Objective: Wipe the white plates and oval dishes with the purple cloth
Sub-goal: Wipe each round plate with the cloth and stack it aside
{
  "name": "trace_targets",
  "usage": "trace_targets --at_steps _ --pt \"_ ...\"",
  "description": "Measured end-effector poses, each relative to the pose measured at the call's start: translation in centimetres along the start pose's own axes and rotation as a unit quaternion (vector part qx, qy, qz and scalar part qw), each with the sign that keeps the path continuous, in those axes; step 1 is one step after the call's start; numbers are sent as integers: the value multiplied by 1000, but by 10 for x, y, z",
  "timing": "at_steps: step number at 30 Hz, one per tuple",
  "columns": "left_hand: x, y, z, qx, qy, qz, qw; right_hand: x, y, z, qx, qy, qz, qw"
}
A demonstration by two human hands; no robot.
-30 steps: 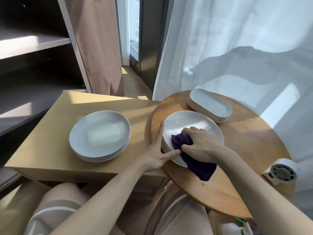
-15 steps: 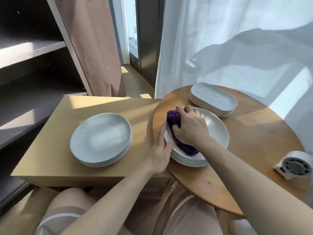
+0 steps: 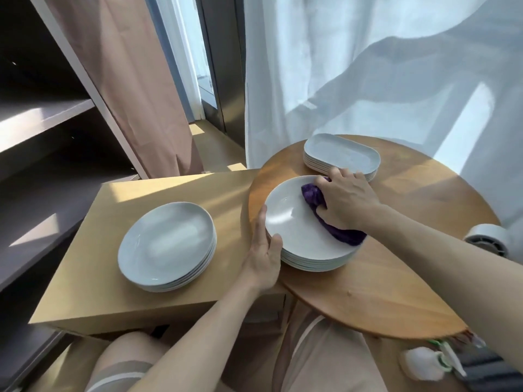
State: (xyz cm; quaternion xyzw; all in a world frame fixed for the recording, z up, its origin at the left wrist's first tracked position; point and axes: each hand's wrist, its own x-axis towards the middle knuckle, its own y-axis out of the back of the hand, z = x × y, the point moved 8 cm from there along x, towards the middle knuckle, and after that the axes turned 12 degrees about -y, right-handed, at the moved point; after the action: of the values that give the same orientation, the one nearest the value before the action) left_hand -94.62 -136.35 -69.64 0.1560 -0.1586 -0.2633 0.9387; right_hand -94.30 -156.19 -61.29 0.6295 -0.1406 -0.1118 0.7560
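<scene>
Right hand: grip closed around the bunched purple cloth, pressing it onto the top plate of the stack of white round plates on the round wooden tabletop. Left hand: fingers straight, bracing that stack's near-left edge.

Advised: firm circular strokes out to the rim, with the stack steadied against sliding.

Count: two round-plate stacks, the second left of the first, plus one stack of white oval dishes behind it, and one cloth.
</scene>
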Motion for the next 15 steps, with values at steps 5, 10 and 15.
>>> trace_targets --at_steps 5,10,15 --pt "1 -2 1 -17 5 -2 1000 -33 -2 4 77 7 -96 992" --pt "-1 0 0 -61 17 6 998 -57 -3 -21 181 57 -171 967" --pt "-1 -1 0 -95 24 -2 995 -51 3 -54 273 95 -223 931"
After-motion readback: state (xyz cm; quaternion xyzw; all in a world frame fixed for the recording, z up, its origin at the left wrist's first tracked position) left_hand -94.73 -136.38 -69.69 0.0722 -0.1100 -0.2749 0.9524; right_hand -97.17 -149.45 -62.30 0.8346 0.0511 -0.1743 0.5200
